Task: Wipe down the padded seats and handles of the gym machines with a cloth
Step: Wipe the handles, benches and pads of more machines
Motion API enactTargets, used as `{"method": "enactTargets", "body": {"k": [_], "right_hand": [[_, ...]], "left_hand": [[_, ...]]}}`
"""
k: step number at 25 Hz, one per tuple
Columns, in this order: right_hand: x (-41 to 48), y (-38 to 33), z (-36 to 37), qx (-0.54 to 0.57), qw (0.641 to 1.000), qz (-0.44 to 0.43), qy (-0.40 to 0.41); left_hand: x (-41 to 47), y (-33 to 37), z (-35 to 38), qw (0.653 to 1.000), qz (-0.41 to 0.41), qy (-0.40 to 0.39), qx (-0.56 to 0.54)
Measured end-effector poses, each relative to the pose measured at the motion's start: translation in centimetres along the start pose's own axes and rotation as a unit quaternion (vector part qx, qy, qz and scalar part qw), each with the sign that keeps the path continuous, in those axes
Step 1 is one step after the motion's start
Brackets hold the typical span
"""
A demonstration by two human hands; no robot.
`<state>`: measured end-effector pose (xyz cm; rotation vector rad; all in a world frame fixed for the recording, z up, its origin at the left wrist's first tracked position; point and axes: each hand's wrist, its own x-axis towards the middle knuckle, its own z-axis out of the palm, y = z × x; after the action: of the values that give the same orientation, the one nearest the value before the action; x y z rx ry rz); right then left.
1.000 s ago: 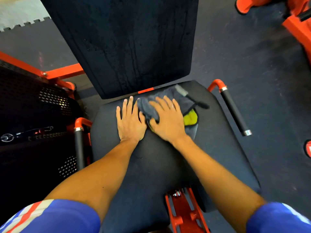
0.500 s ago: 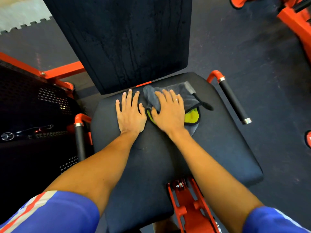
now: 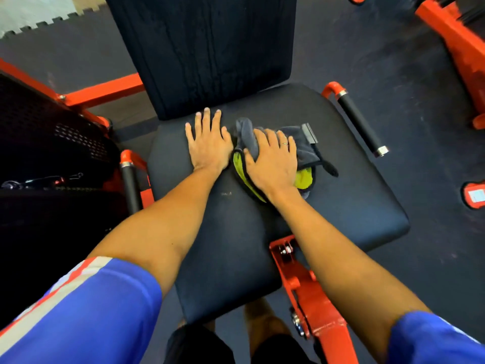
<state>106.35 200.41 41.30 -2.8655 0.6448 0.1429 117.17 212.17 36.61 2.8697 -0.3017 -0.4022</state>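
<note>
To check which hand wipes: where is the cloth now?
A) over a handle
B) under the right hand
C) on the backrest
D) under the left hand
B: the right hand presses the grey and yellow cloth onto the seat, while the left hand lies flat on bare padding beside it.

The right hand (image 3: 273,164) lies on the cloth (image 3: 305,145) and covers its middle, so it is not visible how the grey and yellow parts join. The backrest (image 3: 204,53) is cut by the upper edge. The lower end of the left handle (image 3: 130,179) goes behind the left arm (image 3: 162,232). The print on the label (image 3: 476,195) at the right edge is too small to read, and so is the small mark (image 3: 226,193) on the seat (image 3: 341,206).
</note>
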Motion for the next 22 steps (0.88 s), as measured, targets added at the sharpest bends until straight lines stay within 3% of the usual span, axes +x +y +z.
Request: {"method": "enactTargets", "body": {"k": [4, 8, 15, 22], "right_hand": [[-6.7, -2.1, 0.0, 0.007, 0.999, -0.035, 0.039], [-13.4, -2.3, -1.0, 0.002, 0.996, -0.084, 0.011], [-2.0, -6.6, 1.1, -0.012, 0.999, -0.051, -0.008], [-13.4, -5.0, -0.4, 0.011, 0.991, -0.134, -0.014]], "left_hand": [[-2.0, -2.0, -0.7, 0.999, 0.027, -0.025, 0.024], [-6.5, -5.9, -2.0, 0.999, 0.008, -0.028, 0.026], [-10.7, -8.3, -2.6, 1.000, -0.004, -0.013, 0.015], [-11.4, -8.5, -2.3, 1.000, -0.003, 0.002, -0.009]]}}
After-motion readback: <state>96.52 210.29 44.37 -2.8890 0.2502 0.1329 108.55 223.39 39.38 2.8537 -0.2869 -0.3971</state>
